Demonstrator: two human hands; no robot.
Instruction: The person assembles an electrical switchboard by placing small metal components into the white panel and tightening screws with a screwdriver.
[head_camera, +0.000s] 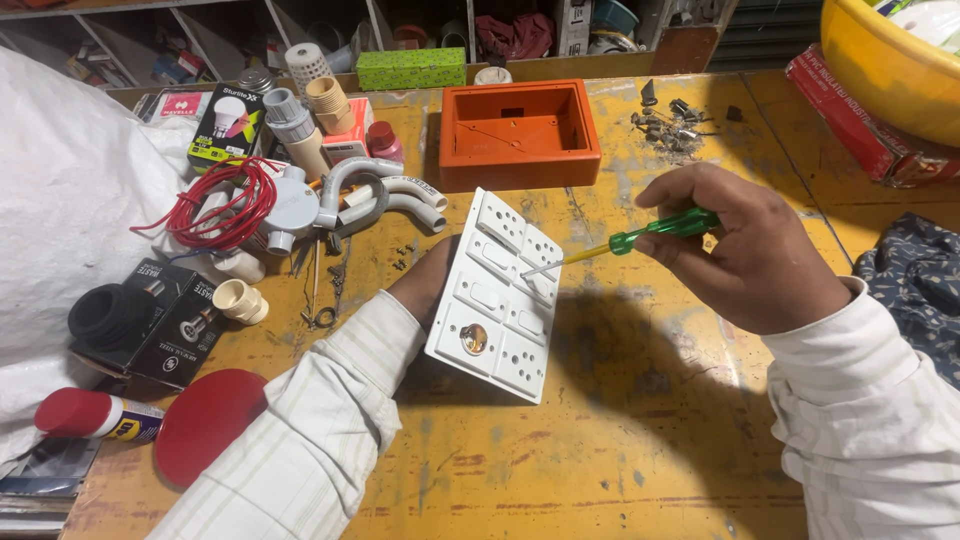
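Below the orange plastic box (520, 135), my left hand (425, 285) props the white rectangular switch plate (493, 295), fingers hidden; right fingers (690, 235) clenched around the green-handled screwdriver (620, 240), whose tip could slip off.

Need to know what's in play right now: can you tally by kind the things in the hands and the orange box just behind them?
White switch plate, propped by the left hand: 1
Green-handled screwdriver, in the right hand: 1
Orange box: 1
Total: 3

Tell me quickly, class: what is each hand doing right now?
Left hand: mostly hidden behind the tilted white switch plate, propping it; grip cannot be told.
Right hand: closed on the green-handled screwdriver, tip at the plate.
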